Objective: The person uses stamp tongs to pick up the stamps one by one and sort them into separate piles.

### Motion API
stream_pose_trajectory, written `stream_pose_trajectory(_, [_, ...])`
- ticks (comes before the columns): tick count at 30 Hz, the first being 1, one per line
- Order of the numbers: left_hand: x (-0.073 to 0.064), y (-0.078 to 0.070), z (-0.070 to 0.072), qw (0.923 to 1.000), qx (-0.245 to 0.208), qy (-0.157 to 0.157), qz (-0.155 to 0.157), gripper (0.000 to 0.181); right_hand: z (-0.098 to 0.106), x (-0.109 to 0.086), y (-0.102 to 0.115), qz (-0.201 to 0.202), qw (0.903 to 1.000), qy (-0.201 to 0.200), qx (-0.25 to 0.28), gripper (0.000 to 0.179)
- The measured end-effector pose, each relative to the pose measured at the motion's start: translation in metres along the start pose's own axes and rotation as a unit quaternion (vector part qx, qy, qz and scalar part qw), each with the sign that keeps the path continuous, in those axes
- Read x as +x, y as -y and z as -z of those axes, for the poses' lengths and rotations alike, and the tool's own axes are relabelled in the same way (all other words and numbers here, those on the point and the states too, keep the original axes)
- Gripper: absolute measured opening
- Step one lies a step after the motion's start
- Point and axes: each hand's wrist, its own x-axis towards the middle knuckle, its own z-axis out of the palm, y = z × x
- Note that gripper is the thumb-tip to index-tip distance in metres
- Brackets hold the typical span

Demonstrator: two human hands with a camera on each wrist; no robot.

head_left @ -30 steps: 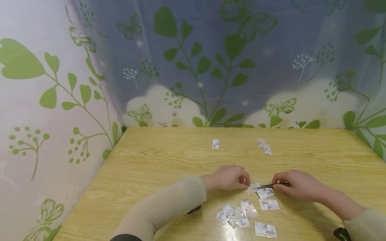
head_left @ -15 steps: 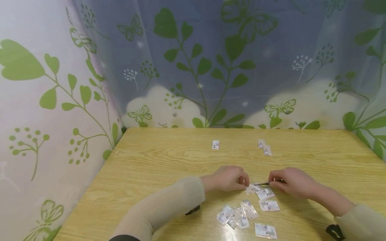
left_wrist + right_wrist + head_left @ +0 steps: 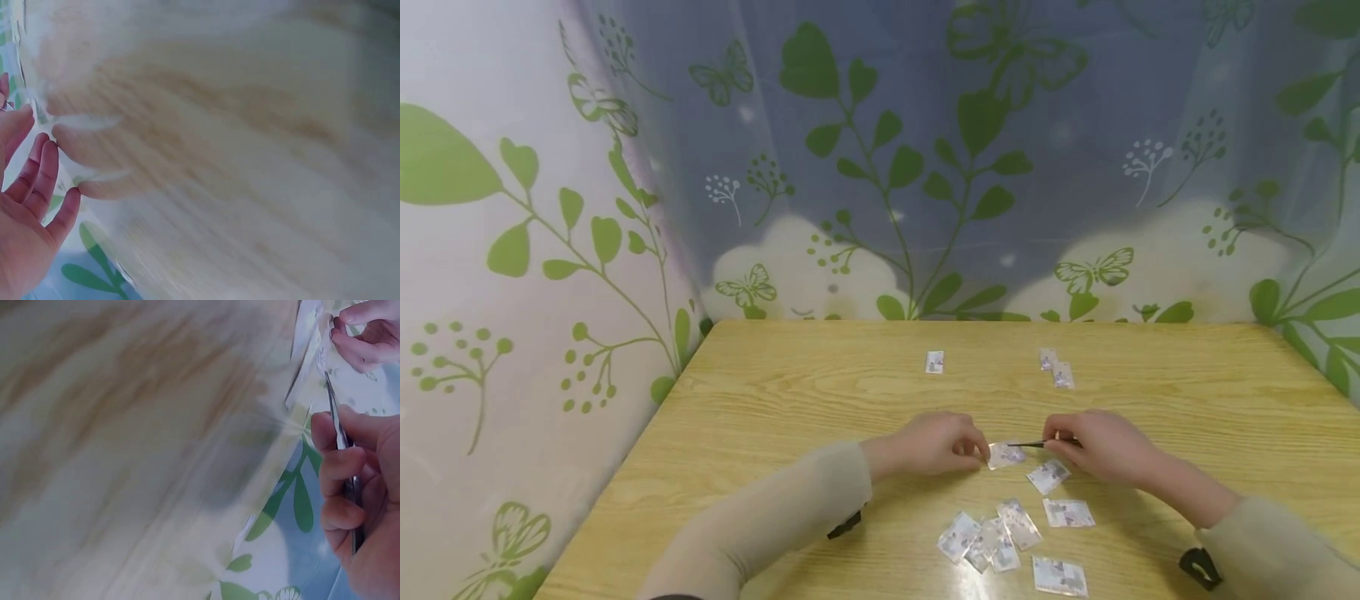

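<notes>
My right hand [image 3: 1108, 446] grips a pair of dark, slim tweezers [image 3: 1034, 444], their tips pointing left over a small flat, shiny packet [image 3: 1006, 456] with grey-purple print. At that packet's left edge, my left hand [image 3: 942, 443] pinches it between thumb and forefinger. The right wrist view shows the metal tweezers [image 3: 340, 434] held along curled fingers, tips close to the left hand [image 3: 369, 337]. In the left wrist view the other fingers of the left hand [image 3: 31, 212] are spread loosely. Just below the tweezers lies another similar packet [image 3: 1048, 477].
Several more packets overlap in a loose cluster [image 3: 991, 540] near the front of the wooden table [image 3: 760, 500]. Single packets lie to its right, one packet [image 3: 1069, 512] above another [image 3: 1060, 576]. Farther back are one packet [image 3: 935, 362] and an overlapping pair [image 3: 1063, 374]. A patterned curtain [image 3: 880, 208] stands behind.
Both hands have shifted left, bringing the pinched packet with them, off the packet it overlapped. The tweezers have moved left too. The other packets lie as before.
</notes>
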Motion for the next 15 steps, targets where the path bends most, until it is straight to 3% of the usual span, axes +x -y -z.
stream_pose_trajectory(15, [-0.0017, -0.0006, -0.001, 0.9998, 0.008, -0.007, 0.017, 0.011, -0.004, -0.0016, 0.0105, -0.003, 0.9998, 0.021, 0.006, 0.005])
